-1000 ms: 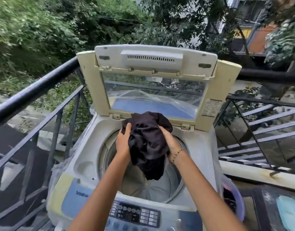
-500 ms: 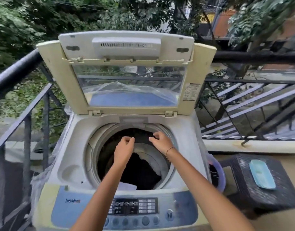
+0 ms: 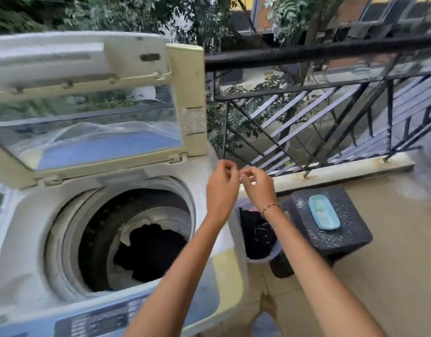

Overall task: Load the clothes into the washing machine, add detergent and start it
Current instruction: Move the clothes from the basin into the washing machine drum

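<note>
The top-loading washing machine (image 3: 22, 229) stands at the left with its lid (image 3: 187, 93) raised. A dark garment (image 3: 151, 251) lies at the bottom of the drum. My left hand (image 3: 221, 188) and my right hand (image 3: 258, 188) hang in the air over the machine's right edge, close together, fingers loosely curled and holding nothing. Below them, between the machine and a stool, a lilac basket (image 3: 270, 256) holds more dark clothes (image 3: 258, 232). The control panel (image 3: 97, 319) runs along the machine's near edge.
A dark speckled stool (image 3: 338, 237) stands right of the basket with a light blue lidded box (image 3: 324, 211) on it. A black metal railing (image 3: 319, 52) borders the balcony behind. Beige floor tiles (image 3: 392, 276) spread to the right.
The dark garment left my hands and now lies in the drum. Both hands rose out of the drum and moved right, over the basket. The camera turned right.
</note>
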